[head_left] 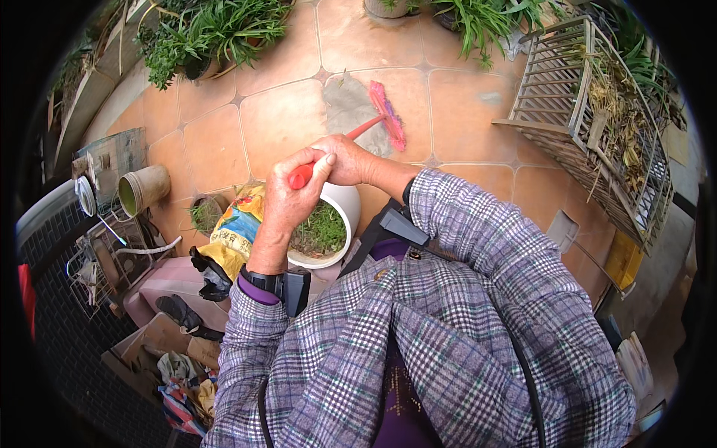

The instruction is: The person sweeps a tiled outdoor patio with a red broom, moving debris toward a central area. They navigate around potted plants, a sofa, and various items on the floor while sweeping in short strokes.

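Both my hands grip the red handle (365, 127) of a broom. My left hand (288, 193) wraps its upper end, whose round tip pokes out beside the thumb. Directly ahead of it, my right hand (348, 162) closes around the shaft, touching the left. At the far end, the pink broom head (386, 116) rests on the tiled floor (280, 126), its purple bristles partly showing. A grey patch (350, 106), perhaps dust or sand, spreads on the tiles beside and behind the head. Below my hands, a white pot (353, 207) holds small green plants.
Spider plants (246, 33) in pots line the back. A slatted rack (552, 103) with dry plant matter stands right, near a long-handled dustpan (562, 228). Left are a plastic bucket (151, 187), a printed yellow bag (235, 232) and a pink case (168, 285).
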Action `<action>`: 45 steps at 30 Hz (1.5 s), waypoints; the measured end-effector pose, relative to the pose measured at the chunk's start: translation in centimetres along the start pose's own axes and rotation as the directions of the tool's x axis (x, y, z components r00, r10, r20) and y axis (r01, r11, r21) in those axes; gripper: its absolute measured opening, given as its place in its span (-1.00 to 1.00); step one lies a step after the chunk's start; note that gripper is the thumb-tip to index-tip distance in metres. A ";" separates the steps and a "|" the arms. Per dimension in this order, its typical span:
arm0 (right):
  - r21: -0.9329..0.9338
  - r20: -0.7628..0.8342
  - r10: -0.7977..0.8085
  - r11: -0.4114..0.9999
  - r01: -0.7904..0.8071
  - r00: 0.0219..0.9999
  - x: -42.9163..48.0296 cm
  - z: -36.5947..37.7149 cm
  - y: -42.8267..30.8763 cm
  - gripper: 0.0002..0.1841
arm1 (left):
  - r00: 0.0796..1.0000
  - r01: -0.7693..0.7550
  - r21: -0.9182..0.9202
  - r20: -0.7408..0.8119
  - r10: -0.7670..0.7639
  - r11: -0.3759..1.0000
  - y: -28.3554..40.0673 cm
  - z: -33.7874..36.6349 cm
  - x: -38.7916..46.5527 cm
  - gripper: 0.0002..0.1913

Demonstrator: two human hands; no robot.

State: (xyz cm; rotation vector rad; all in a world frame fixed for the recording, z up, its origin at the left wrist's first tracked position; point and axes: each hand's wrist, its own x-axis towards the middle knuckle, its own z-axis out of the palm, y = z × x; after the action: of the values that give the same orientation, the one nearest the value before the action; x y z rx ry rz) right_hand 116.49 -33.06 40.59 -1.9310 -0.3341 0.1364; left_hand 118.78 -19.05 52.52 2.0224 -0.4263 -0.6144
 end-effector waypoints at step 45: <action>0.197 -0.169 0.158 0.972 -0.124 0.973 -5.4 -2.9 -4.9 -0.77 | 0.945 -0.206 0.011 0.263 0.196 0.978 4.5 0.1 -0.1 -0.88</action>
State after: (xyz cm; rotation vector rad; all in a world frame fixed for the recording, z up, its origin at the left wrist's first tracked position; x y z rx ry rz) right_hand 111.22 -35.60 45.84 -1.7653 -0.0569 0.0787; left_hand 118.37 -21.29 56.41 1.9089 -0.7973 -0.7514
